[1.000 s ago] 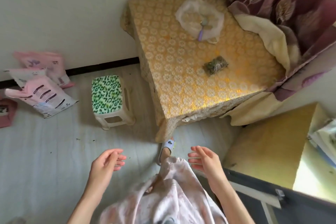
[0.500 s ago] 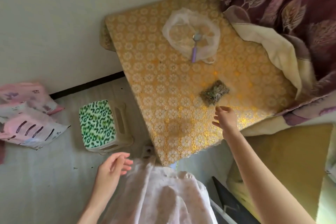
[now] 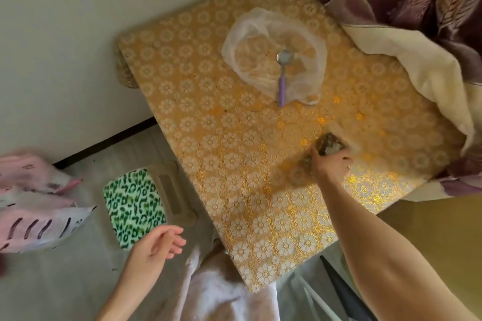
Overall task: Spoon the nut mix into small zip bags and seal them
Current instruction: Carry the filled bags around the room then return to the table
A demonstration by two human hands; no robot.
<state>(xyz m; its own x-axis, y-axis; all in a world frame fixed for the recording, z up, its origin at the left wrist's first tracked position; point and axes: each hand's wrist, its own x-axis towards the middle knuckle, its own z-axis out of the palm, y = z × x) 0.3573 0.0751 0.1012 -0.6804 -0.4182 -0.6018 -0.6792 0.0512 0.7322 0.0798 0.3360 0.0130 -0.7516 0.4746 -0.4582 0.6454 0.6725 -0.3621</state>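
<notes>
Right hand (image 3: 330,164): I have my fingers closing on the small filled bag (image 3: 330,144) lying on the table (image 3: 221,138); grip looks partial.
Left hand (image 3: 154,245): hanging loose and open, holding nothing, beside the stool (image 3: 134,207).
Spoon (image 3: 282,78): resting in the big, nearly emptied plastic bag (image 3: 273,57).
Progress: I judge one bag filled; whether it is sealed I cannot tell.

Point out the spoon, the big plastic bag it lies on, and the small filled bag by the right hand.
spoon (image 3: 281,86): head view, on the purple handle.
big plastic bag (image 3: 250,34): head view, on its upper left film.
small filled bag (image 3: 330,144): head view, on its dark contents.
</notes>
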